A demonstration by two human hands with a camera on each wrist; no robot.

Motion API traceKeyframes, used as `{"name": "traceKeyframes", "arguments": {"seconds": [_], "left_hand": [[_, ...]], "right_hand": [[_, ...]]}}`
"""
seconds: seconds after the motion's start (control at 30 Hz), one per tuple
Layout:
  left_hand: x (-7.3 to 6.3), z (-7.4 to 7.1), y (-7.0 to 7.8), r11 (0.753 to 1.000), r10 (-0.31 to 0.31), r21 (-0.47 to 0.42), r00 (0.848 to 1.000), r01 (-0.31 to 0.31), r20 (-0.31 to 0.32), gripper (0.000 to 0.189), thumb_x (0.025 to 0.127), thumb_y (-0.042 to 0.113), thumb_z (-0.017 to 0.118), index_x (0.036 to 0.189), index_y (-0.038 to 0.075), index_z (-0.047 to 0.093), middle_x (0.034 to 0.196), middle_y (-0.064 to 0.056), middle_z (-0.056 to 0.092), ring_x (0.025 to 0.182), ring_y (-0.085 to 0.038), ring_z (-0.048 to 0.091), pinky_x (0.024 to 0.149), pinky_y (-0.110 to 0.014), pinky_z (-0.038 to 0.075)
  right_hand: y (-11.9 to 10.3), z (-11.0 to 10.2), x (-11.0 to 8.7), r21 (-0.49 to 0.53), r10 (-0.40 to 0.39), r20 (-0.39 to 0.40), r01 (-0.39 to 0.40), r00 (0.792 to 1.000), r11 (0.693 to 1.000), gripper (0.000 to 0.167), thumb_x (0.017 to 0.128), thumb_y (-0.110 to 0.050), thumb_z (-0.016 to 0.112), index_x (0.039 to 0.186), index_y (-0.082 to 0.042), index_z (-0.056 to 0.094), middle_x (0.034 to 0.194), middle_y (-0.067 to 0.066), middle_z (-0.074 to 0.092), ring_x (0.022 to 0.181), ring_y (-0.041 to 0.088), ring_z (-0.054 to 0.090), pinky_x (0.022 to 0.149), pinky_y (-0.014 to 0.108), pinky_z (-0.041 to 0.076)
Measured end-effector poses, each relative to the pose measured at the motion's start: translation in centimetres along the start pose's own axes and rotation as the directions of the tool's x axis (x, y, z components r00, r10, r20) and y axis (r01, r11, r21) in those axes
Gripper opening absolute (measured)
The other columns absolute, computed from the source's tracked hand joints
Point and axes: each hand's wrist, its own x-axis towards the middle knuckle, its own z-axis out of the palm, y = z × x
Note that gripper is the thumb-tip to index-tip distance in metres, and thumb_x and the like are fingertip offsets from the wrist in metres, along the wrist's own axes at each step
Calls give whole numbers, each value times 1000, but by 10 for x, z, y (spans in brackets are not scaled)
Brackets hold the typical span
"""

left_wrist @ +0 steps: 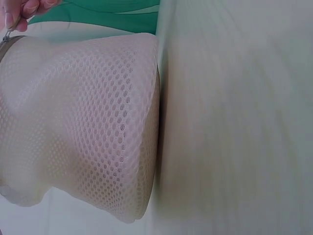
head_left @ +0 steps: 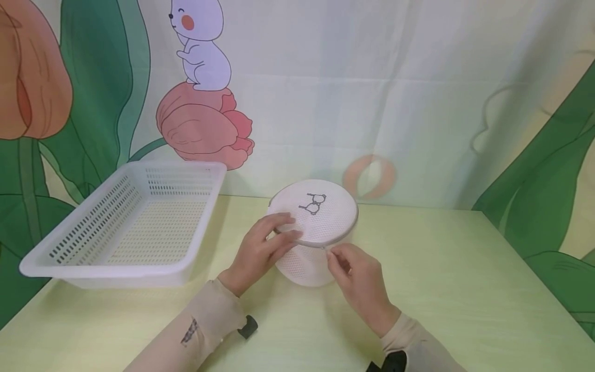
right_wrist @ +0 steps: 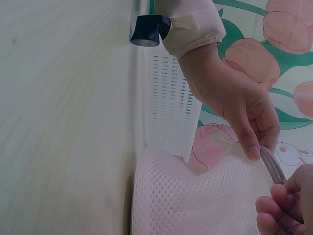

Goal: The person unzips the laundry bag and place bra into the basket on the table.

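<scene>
A white mesh laundry bag (head_left: 307, 266), round like a drum, stands upright on the table. Its lid (head_left: 332, 217) bears a drawing of glasses and is edged by a grey zipper (right_wrist: 274, 165). My left hand (head_left: 260, 250) pinches the rim at the lid's left front, thumb and fingers on the edge. At the front of the rim, my right hand (head_left: 358, 276) pinches the zipper pull (left_wrist: 7, 35) between thumb and forefinger. The left wrist view shows the honeycomb mesh side close up, slightly dented.
To the left stands a white plastic basket (head_left: 186, 268) with slotted walls. The pale green table (head_left: 465, 289) runs back to a printed curtain (head_left: 418, 103) with tulips and a rabbit. Dark cameras are strapped at both wrists.
</scene>
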Motion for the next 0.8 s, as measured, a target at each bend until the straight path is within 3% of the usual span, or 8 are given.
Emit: {"name": "traceKeyframes", "arguments": {"seconds": [0.27, 0.53, 0.8], "left_hand": [[-2, -2, -4, 1000, -15, 19, 1000, 15, 13, 15, 90, 22, 66, 102, 14, 70, 116, -13, 64, 113, -29, 59, 97, -41, 51], [-2, -4, -5, 999, -34, -15, 999, 33, -18, 20, 95, 28, 58, 100, 12, 69, 115, -14, 63, 111, -30, 59, 97, -42, 51], [-3, -4, -6, 999, -44, -31, 999, 43, -31, 18, 93, 28, 61, 100, 13, 68, 113, -14, 63, 111, -31, 58, 97, -41, 50]], "right_hand": [[2, -1, 0, 0, 8, -7, -8, 1000, 1000, 7, 81, -1, 70, 81, -6, 65, 68, 0, 64, 60, 3, 55, 54, 9, 44], [1, -1, 0, 1, -16, -15, 16, 1000, 1000, 7, 81, -1, 69, 80, -6, 64, 67, -1, 62, 60, 3, 54, 53, 10, 43], [1, -3, -2, -2, -8, -11, 8, 1000, 1000, 8, 82, -1, 69, 79, -6, 63, 66, -1, 61, 59, 3, 52, 53, 10, 43]]}}
